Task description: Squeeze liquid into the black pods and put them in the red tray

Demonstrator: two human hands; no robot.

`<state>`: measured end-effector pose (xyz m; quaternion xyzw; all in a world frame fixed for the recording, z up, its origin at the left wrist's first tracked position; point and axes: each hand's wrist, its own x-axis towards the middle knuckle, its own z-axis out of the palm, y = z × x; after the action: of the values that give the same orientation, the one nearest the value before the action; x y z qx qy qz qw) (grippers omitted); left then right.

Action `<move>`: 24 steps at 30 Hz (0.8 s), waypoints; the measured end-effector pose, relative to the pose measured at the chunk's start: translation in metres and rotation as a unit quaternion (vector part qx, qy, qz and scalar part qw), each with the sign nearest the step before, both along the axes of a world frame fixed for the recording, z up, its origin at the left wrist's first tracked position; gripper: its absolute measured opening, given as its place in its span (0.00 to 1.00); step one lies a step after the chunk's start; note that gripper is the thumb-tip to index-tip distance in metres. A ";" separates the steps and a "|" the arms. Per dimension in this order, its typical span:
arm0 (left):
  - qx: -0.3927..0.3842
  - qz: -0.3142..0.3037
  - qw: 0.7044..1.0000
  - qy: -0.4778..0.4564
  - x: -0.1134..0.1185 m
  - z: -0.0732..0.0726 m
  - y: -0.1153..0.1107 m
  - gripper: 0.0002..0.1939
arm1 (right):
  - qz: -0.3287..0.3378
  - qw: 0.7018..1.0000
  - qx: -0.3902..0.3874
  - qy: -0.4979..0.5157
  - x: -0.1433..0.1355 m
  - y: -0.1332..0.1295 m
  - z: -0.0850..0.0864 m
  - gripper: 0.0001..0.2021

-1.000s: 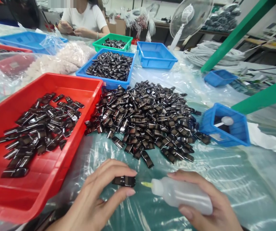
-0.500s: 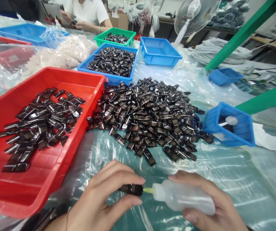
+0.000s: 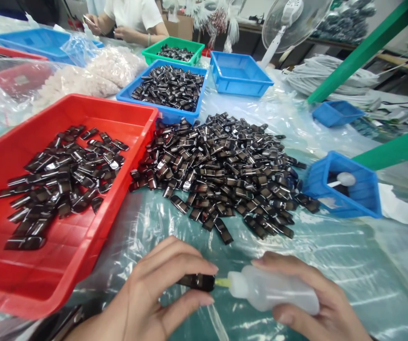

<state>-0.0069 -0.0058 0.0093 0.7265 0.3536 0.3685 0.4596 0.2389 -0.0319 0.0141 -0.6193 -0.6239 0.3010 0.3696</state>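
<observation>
Between the thumb and fingers of my left hand (image 3: 168, 284) is a small glossy black piece (image 3: 198, 282), held level near the bottom centre. My right hand (image 3: 306, 293) grips a translucent white squeeze bottle (image 3: 275, 289) lying on its side. Its yellowish nozzle tip (image 3: 222, 282) points left and meets the right end of the black piece. Beyond both hands lies a large heap of similar black pieces (image 3: 225, 166). On the left, a red tray (image 3: 65, 265) holds more of them.
Behind the heap stand a filled blue tray (image 3: 178, 115), a green tray (image 3: 150, 56) and another blue tray (image 3: 241, 87). A blue bin (image 3: 353, 201) with a white spoon sits right, beside green bars (image 3: 360, 52). A person (image 3: 136, 19) sits across the table.
The view has shifted slightly, so the trays and heap sit a little differently in the picture. Both hands keep their grips, with the nozzle still against the black piece.
</observation>
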 end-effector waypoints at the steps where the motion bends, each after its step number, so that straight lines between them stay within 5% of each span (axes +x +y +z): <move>1: 0.001 0.003 1.000 -0.001 0.000 0.000 0.000 0.12 | 0.001 1.000 -0.003 0.001 0.000 0.000 0.000 0.16; 12: 0.000 -0.002 0.999 0.038 -0.002 -0.001 0.001 0.15 | 0.000 1.000 -0.005 0.023 -0.003 0.002 0.004 0.17; 19: -0.025 0.021 0.992 0.119 0.000 -0.001 -0.001 0.03 | 0.053 0.998 0.019 0.014 -0.001 0.006 0.002 0.15; 24: 0.009 0.043 0.993 0.107 -0.001 0.009 -0.004 0.13 | 0.050 0.998 0.006 0.023 0.001 0.006 0.001 0.15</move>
<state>-0.0082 -0.0098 0.0188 0.7496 0.4288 0.3115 0.3965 0.2397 -0.0259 0.0155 -0.5782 -0.6474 0.3291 0.3719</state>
